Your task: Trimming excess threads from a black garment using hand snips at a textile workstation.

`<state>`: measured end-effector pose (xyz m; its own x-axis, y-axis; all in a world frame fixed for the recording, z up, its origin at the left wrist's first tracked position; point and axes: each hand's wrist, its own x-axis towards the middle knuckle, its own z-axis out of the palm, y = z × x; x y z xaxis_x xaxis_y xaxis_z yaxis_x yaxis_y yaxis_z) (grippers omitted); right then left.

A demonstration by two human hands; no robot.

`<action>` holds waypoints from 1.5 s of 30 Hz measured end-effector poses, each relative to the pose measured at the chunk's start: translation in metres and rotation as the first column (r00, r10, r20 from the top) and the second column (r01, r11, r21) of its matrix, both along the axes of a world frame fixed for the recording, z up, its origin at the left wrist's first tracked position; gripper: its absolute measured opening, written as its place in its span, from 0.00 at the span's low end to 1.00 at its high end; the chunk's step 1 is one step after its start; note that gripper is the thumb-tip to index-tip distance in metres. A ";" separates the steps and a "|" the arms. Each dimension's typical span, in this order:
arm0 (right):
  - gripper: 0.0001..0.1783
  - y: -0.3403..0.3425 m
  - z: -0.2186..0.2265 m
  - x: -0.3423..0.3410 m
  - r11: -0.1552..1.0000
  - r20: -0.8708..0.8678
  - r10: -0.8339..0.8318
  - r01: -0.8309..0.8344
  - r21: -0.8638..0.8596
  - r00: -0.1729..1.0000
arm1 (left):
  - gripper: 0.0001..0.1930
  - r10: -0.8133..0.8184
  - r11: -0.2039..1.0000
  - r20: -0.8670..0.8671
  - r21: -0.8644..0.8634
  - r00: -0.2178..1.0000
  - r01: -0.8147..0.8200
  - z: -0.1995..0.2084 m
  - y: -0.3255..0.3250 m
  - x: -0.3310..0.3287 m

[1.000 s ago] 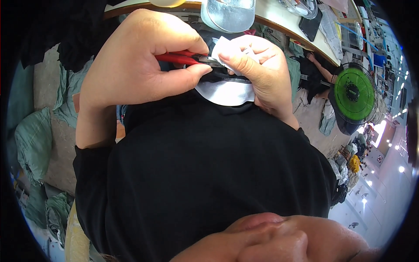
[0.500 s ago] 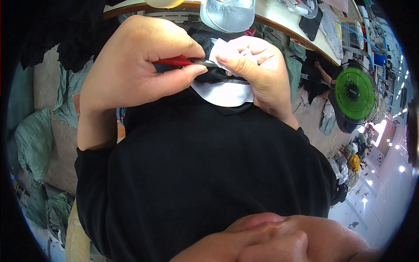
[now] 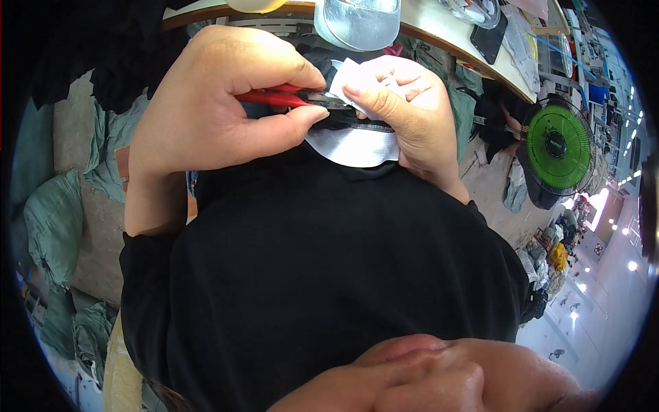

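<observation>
My left hand (image 3: 213, 103) is closed on a pair of red-handled thread snips (image 3: 271, 97), with thumb and fingers on either side. The dark metal blades (image 3: 328, 101) point right, up against the fabric. My right hand (image 3: 408, 96) pinches a piece of black and white fabric (image 3: 357, 145), its thumb lying over a folded white part (image 3: 347, 79). A stitched seam runs along the black part above the curved white band. Where the blade tips end among the folds is hard to make out.
Beyond my hands is a table (image 3: 429, 20) bearing a shiny metal tray (image 3: 358, 24), a phone (image 3: 489, 42) and clear plastic containers (image 3: 473, 10). A green fan (image 3: 557, 144) stands at the right. Green cloth sacks (image 3: 55, 226) lie on the floor at the left.
The snips' red handles have spread apart and the blades have parted. My left hand has shifted very slightly right. My right hand and the fabric stay nearly the same.
</observation>
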<state>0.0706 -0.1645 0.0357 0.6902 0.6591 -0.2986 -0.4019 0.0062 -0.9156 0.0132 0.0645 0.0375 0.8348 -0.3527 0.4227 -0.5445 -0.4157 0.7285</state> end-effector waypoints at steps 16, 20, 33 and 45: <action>0.09 -0.005 -0.012 0.004 0.979 -0.088 -0.067 0.082 0.185 0.994 | 0.09 0.106 0.982 -0.114 -0.144 0.988 -0.122 -0.002 -0.002 -0.008; 0.11 -0.003 -0.010 0.005 0.943 -0.141 -0.147 0.182 0.278 0.979 | 0.14 0.106 0.904 -0.193 -0.391 0.976 -0.175 -0.015 -0.025 -0.019; 0.11 0.004 -0.001 0.002 0.803 -0.214 -0.325 0.389 0.452 0.921 | 0.16 0.243 0.831 -0.098 -0.493 0.965 -0.259 -0.019 -0.068 -0.003; 0.14 0.005 -0.004 -0.001 0.782 -0.185 -0.297 0.350 0.516 0.937 | 0.16 0.449 0.829 0.047 -0.393 0.892 -0.397 -0.015 -0.076 0.010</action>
